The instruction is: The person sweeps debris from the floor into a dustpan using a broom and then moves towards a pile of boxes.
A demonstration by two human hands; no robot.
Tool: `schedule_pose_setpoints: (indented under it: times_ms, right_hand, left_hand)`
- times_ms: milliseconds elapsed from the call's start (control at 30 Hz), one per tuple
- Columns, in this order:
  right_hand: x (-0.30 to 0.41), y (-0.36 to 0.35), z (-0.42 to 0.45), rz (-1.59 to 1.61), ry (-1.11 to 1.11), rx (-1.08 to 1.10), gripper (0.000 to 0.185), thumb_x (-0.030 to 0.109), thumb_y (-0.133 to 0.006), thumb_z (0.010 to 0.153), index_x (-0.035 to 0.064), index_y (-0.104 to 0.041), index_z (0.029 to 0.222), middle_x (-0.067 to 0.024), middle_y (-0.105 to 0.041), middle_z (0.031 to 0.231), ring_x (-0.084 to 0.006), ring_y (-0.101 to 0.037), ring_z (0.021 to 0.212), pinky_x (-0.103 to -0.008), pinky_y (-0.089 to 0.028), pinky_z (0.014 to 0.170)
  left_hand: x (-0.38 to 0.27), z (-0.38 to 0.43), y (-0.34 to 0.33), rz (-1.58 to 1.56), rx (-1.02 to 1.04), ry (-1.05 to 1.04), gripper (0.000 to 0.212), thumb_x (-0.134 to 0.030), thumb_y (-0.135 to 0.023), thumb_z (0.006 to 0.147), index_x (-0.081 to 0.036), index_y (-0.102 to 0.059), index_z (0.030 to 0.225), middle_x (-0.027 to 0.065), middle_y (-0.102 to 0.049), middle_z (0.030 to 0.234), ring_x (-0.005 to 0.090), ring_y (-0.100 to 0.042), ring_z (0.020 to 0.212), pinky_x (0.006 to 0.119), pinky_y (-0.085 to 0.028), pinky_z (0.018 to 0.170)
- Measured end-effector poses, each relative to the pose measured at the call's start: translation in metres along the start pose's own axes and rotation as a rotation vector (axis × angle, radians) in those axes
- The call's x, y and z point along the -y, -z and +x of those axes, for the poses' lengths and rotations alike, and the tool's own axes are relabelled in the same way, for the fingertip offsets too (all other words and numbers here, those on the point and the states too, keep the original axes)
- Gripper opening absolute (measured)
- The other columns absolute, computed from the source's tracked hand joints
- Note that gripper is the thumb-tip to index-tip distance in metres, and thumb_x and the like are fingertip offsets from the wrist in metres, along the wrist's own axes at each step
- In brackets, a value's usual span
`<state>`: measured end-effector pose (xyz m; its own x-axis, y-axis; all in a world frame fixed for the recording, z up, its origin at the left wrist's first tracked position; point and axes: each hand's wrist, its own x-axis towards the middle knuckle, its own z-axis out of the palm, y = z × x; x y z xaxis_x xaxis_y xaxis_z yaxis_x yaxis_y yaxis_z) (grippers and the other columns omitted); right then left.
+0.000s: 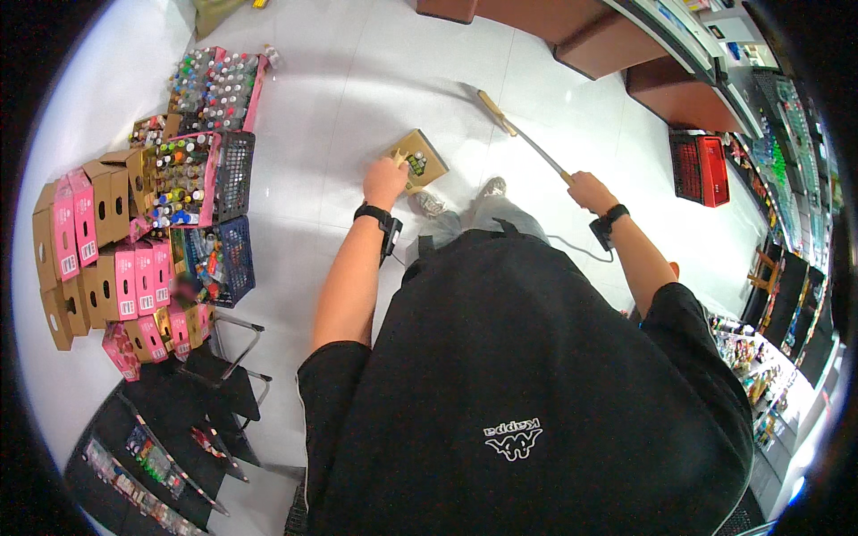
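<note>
My left hand [387,182] is closed on something small and yellowish at the near left edge of a cardboard box [429,149] with a dark green print; whether it grips the box itself I cannot tell. The box lies in front of my shoes. In my right hand [592,193] is the end of a long pole, whose grey shaft [539,149] slants away to a yellowish, narrow head [497,112] low over or on the white floor. Both wrists wear black bands with small devices.
Bottle-filled crates [231,177] and stacked pink and brown cartons [124,281] stand at the left, with a black chair [231,382] below them. Brown counters [610,47] run along the top right. A red basket [712,171] and stocked shelves [794,295] are at the right.
</note>
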<state>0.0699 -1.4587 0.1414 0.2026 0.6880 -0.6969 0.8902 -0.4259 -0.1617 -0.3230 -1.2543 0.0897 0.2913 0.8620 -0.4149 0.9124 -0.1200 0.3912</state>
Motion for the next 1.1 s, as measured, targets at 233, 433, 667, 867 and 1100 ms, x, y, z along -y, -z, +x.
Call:
schedule_pose_setpoints:
  times_ms: [233, 433, 667, 867, 1100]
  right_hand:
    - [0.067, -0.038, 0.018, 0.270, -0.150, 0.247, 0.027, 0.017, -0.048, 0.087, -0.0053, -0.063, 0.082, -0.0150, -0.063, 0.065, -0.0252, -0.060, 0.053, -0.0409, -0.052, 0.053]
    - [0.080, -0.035, -0.005, 0.440, -0.066, 0.412, 0.033, 0.029, -0.056, 0.090, 0.0000, -0.065, 0.101, -0.0062, -0.058, 0.066, -0.0174, -0.055, 0.051, -0.0331, -0.045, 0.039]
    - [0.105, 0.010, 0.001, 0.301, -0.044, 0.457, 0.032, 0.024, -0.057, 0.090, 0.0004, -0.061, 0.110, -0.0058, -0.059, 0.069, -0.0135, -0.053, 0.049, -0.0306, -0.045, 0.039]
    - [0.180, 0.037, 0.045, -0.094, 0.251, 0.440, 0.028, 0.024, -0.053, 0.085, -0.0009, -0.064, 0.081, -0.0079, -0.060, 0.063, -0.0167, -0.054, 0.050, -0.0326, -0.045, 0.048]
    - [0.292, 0.043, 0.079, 0.084, 0.397, 0.445, 0.019, 0.021, -0.059, 0.075, 0.0033, -0.064, 0.074, -0.0071, -0.057, 0.058, -0.0169, -0.050, 0.049, -0.0321, -0.039, 0.045]
  left_hand:
    - [-0.010, -0.005, -0.012, -0.002, 0.009, -0.025, 0.043, -0.039, -0.056, 0.086, 0.002, -0.068, 0.083, 0.0239, -0.067, 0.085, 0.0408, -0.064, 0.083, 0.048, -0.051, 0.074]
    - [0.010, -0.024, -0.006, -0.012, -0.017, 0.031, 0.040, -0.038, -0.057, 0.086, 0.000, -0.068, 0.083, 0.0229, -0.066, 0.084, 0.0400, -0.065, 0.081, 0.048, -0.051, 0.071]
    - [0.049, -0.055, -0.007, -0.065, -0.044, 0.162, 0.043, -0.041, -0.058, 0.086, 0.001, -0.068, 0.085, 0.0242, -0.066, 0.085, 0.0411, -0.064, 0.083, 0.048, -0.051, 0.072]
    - [0.065, -0.064, -0.019, -0.119, -0.051, 0.165, 0.044, -0.042, -0.058, 0.086, 0.002, -0.068, 0.085, 0.0245, -0.066, 0.087, 0.0416, -0.064, 0.084, 0.048, -0.051, 0.073]
    - [0.057, -0.056, -0.055, -0.208, -0.193, 0.084, 0.033, -0.032, -0.061, 0.082, -0.001, -0.065, 0.091, 0.0209, -0.067, 0.089, 0.0396, -0.063, 0.084, 0.049, -0.051, 0.074]
